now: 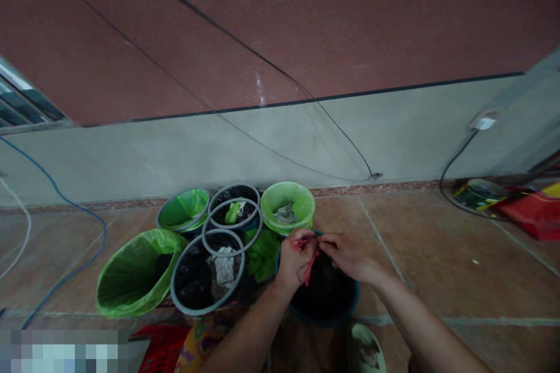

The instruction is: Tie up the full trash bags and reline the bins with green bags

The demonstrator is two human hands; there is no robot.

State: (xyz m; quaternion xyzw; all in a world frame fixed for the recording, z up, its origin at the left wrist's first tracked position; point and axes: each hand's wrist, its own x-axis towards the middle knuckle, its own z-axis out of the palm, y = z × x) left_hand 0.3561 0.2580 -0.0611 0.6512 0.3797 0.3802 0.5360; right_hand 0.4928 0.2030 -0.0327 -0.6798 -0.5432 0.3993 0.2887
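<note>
Gripping a red strip (309, 271) over a blue-rimmed bin (357, 298)

Clamps the left hand (291, 259) on the strip; bends the right hand (349, 254) in close beside it; cannot tell whether closed on anything. Works above brown floor tiles (431, 250) with pale grout, next to 5 more bins (173, 288), before a wall (350, 29) painted maroon above and pale grey below, crossed by 2 dark cables (262, 59).
</note>
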